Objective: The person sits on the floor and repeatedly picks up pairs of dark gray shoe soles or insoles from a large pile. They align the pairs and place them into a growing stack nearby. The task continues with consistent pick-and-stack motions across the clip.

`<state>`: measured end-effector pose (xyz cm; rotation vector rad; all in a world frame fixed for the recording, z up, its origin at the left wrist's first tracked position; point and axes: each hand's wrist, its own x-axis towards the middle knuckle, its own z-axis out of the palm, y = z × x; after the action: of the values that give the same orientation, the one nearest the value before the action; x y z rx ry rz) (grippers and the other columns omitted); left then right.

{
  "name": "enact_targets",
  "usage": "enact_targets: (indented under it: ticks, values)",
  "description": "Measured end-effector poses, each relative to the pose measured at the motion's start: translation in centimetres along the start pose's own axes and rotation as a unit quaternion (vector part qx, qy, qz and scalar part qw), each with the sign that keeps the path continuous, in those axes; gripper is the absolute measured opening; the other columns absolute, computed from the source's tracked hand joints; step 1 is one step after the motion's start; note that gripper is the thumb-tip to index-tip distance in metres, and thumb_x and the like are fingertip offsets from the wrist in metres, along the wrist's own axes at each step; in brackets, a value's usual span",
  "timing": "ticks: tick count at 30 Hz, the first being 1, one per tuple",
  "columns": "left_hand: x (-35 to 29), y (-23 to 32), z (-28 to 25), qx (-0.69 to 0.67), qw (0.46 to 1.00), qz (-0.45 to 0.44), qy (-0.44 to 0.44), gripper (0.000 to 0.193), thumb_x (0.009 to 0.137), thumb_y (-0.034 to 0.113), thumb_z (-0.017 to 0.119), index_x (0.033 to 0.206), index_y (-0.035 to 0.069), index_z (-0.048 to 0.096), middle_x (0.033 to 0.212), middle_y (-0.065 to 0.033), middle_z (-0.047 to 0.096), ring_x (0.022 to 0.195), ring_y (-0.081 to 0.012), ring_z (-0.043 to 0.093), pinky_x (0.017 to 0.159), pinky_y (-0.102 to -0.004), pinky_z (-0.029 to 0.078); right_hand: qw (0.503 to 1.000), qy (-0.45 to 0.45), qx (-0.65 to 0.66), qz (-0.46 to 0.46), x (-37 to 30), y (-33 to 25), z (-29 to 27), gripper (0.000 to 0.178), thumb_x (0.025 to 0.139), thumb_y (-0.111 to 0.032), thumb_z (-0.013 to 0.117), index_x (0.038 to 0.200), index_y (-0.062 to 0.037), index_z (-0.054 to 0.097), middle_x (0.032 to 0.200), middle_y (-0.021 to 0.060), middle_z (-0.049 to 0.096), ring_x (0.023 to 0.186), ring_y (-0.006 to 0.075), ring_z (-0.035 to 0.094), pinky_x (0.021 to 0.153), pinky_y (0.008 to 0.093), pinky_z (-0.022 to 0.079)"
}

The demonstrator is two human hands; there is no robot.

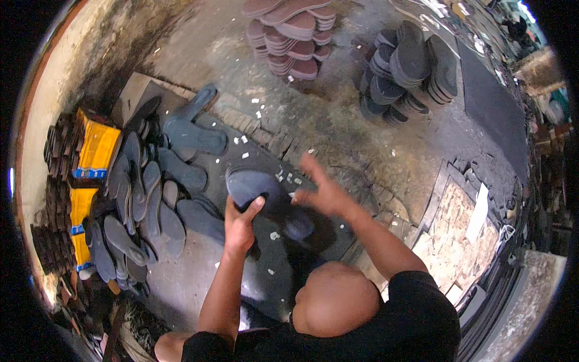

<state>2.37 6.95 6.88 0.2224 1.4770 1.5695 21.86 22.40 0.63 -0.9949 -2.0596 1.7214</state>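
Grey sole [256, 183] clamped in your left hand [240, 225], right hand [326, 194] beside it, fingers apart, you seem mid-handling, the next move likely needing a steady hold.

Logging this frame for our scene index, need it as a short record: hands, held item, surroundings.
left hand: gripping a dark sole
right hand: open, blurred, close to that sole; contact unclear
left side: loose dark soles, yellow packs
top centre: stacked reddish-brown soles
top right: stacked dark grey soles
right side: white strip over a pale board
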Motion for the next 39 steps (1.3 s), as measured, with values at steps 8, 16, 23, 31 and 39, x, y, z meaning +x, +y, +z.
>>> enact_targets:
  ticks: [8,16,23,31,39]
  values:
    - [-1.1,-1.0,-3.2,0.154,0.982,0.088,-0.062,0.077,0.086,0.021,0.087,0.146,0.000,0.044,0.136,-0.0145,0.059,0.127,-0.0276,0.056,0.110,-0.0379,0.044,0.966,0.076,-0.242,-0.059,-7.1,-5.4,5.6,0.094,0.076,-0.043,0.090,0.144,0.0012,0.042,0.140,0.0240,0.049,0.130,0.0415,0.050,0.112,0.0500,0.041]
    - [0.8,0.4,-11.3,0.060,0.926,0.230,0.294,0.062,0.096,0.019,0.079,0.141,-0.004,0.044,0.122,-0.0109,0.060,0.114,-0.0176,0.056,0.104,-0.0330,0.044,0.930,0.086,-0.353,0.051,-4.0,0.6,4.2,0.092,0.073,-0.038,0.091,0.141,0.0061,0.048,0.136,0.0270,0.058,0.129,0.0421,0.054,0.110,0.0496,0.043]
    - [-0.7,-7.3,-15.0,0.110,0.872,-0.035,0.476,0.070,0.084,0.025,0.089,0.133,-0.008,0.053,0.124,-0.0129,0.064,0.112,-0.0251,0.061,0.097,-0.0385,0.048,0.974,0.075,0.033,0.210,8.3,3.5,-15.0,0.121,0.063,-0.041,0.098,0.155,0.0084,0.036,0.148,0.0269,0.053,0.134,0.0358,0.055,0.112,0.0449,0.044]
    - [1.1,-9.5,-16.8,-0.007,0.936,-0.139,0.323,0.055,0.085,0.024,0.086,0.126,-0.008,0.067,0.127,-0.0150,0.071,0.112,-0.0282,0.067,0.100,-0.0384,0.049,0.885,0.068,-0.383,0.255,11.5,4.0,-17.2,0.107,0.068,-0.060,0.090,0.146,0.0037,0.055,0.141,0.0213,0.063,0.128,0.0356,0.062,0.108,0.0479,0.047]
    - [-2.3,-2.8,-8.9,-0.060,0.996,-0.006,0.064,0.074,0.082,0.002,0.083,0.145,-0.001,0.043,0.134,-0.0130,0.062,0.126,-0.0296,0.059,0.112,-0.0421,0.044,0.984,-0.171,0.052,0.023,3.4,-3.8,11.9,0.062,0.094,-0.026,0.079,0.142,0.0023,0.051,0.128,0.0137,0.066,0.120,0.0239,0.062,0.106,0.0389,0.048]
